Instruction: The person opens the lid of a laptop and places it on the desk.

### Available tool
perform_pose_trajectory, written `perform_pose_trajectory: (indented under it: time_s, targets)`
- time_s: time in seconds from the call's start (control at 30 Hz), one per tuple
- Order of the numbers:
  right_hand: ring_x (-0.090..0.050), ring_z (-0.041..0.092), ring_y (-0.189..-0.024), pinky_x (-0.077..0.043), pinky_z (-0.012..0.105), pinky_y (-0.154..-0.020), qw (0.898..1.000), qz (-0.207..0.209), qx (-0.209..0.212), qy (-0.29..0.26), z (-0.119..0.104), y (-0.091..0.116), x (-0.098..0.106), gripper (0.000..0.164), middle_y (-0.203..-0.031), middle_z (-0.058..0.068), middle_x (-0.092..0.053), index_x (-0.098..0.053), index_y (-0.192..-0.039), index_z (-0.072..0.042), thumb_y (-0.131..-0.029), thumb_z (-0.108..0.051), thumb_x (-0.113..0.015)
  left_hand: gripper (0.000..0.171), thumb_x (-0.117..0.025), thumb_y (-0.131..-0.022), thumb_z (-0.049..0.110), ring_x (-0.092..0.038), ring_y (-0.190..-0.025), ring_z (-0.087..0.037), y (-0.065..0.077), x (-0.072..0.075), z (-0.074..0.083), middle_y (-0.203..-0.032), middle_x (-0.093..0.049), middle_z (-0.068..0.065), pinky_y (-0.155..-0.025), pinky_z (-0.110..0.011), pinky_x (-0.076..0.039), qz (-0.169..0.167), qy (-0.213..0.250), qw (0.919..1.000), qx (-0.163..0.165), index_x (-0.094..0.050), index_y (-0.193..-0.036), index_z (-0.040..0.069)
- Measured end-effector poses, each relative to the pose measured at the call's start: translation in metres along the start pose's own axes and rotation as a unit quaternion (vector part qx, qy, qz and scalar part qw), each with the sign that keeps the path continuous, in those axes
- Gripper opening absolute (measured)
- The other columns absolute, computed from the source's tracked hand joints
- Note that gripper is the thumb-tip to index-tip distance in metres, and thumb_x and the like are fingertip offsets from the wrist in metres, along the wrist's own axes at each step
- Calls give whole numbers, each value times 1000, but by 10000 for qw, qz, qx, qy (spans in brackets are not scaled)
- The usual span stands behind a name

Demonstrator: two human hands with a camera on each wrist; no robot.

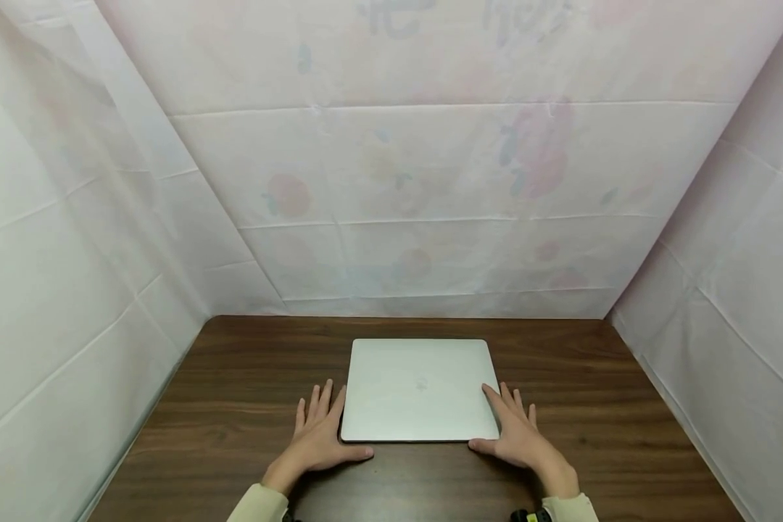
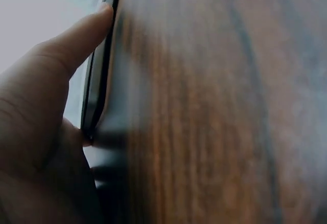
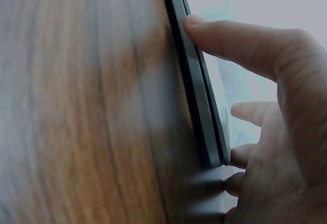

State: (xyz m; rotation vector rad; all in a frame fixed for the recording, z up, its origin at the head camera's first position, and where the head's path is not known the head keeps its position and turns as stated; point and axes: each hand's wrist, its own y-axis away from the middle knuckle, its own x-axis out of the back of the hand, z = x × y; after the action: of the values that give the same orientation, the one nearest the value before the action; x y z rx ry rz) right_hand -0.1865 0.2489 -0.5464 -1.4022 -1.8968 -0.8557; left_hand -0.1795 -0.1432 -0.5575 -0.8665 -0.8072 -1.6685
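A closed silver laptop (image 1: 414, 409) with a faint logo on its lid lies flat on the wooden table. My left hand (image 1: 316, 441) is at its left front corner, fingers spread and straight along the left side, thumb stretched along the front edge. At the right front corner is my right hand (image 1: 520, 438), its index finger over the lid's right edge and the other fingers pointing away beside it. In the left wrist view, the thumb (image 2: 76, 40) overlaps the laptop's dark front edge (image 2: 97, 88). The right thumb (image 3: 240, 42) presses at the front edge (image 3: 199, 101) in the right wrist view.
The dark brown wooden table (image 1: 248, 377) runs around the laptop. Pale printed cloth (image 1: 431, 181) hangs behind the table, with white cloth walls on the left (image 1: 59, 290) and right (image 1: 744, 290). Light sleeves (image 1: 259, 504) and dark wrist straps show at the bottom.
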Motion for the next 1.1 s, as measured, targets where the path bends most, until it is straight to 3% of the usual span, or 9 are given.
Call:
perform_pose_trajectory:
  time_s: [0.2,0.37,0.73,0.9,1.1]
  targets:
    - [1,63,-151,3,84,-111,9998,144,-126,-79,-5,2,1,111,-166,36,-15,-25,-164,-11,-81,-59,-81,136,-73,-65,86,3,-159,-46,-4,-8,-2,-173,-4,-20,-121,-67,9,145,-151,9996,194,-20,-166,10]
    - [1,64,-151,0,87,-108,9985,513,-160,-64,-15,8,5,109,-166,33,-18,-23,-165,-13,-83,-58,-79,138,-70,-64,89,2,-159,-46,-6,-13,-3,-173,-6,-21,-121,-68,10,283,-98,9995,68,-22,-165,9]
    - [-19,60,-150,-17,84,-110,9851,1553,732,131,-51,9,-10,97,-160,26,-41,-41,-158,-14,-80,-51,-84,133,-75,-66,83,-2,-158,-47,-4,-6,1,-172,-9,-22,-122,-68,5,244,-229,9993,150,-24,-164,8]
    - [-24,62,-148,-22,83,-110,9802,1642,1041,390,-71,4,-21,95,-156,24,-47,-45,-156,-16,-78,-54,-85,134,-74,-66,84,-1,-159,-46,-5,-4,1,-173,-7,-21,-122,-68,4,168,-300,9992,208,-22,-165,9]
    - [-24,58,-150,-20,81,-112,9846,1363,962,520,-82,2,-37,96,-157,21,-46,-46,-155,-20,-76,-55,-86,136,-73,-65,86,1,-159,-45,-6,-7,0,-173,-6,-20,-123,-67,5,171,-304,9991,250,-21,-165,10]
